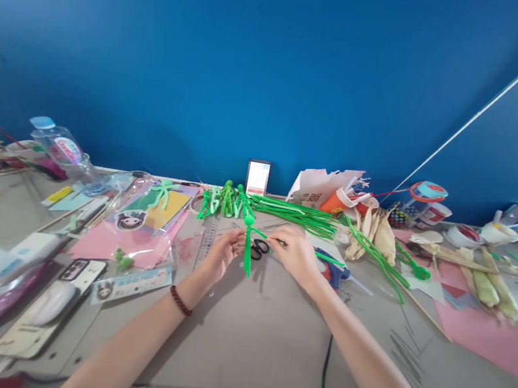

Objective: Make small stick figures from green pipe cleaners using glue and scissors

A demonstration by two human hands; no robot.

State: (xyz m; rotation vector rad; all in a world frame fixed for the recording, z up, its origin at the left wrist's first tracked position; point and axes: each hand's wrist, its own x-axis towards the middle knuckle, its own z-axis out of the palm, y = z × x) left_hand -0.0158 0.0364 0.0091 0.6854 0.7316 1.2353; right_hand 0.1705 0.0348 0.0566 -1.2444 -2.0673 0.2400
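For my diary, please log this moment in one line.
left hand: holding green figure | right hand: pinching green strand | scissors: on table

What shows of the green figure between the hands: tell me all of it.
The green figure looks like fuzzy wire: a rounded top, narrow middle and strands hanging nearly straight down. It is roughly upright; the left hand is at its middle, grip unclear, and a side strand runs to the right hand.
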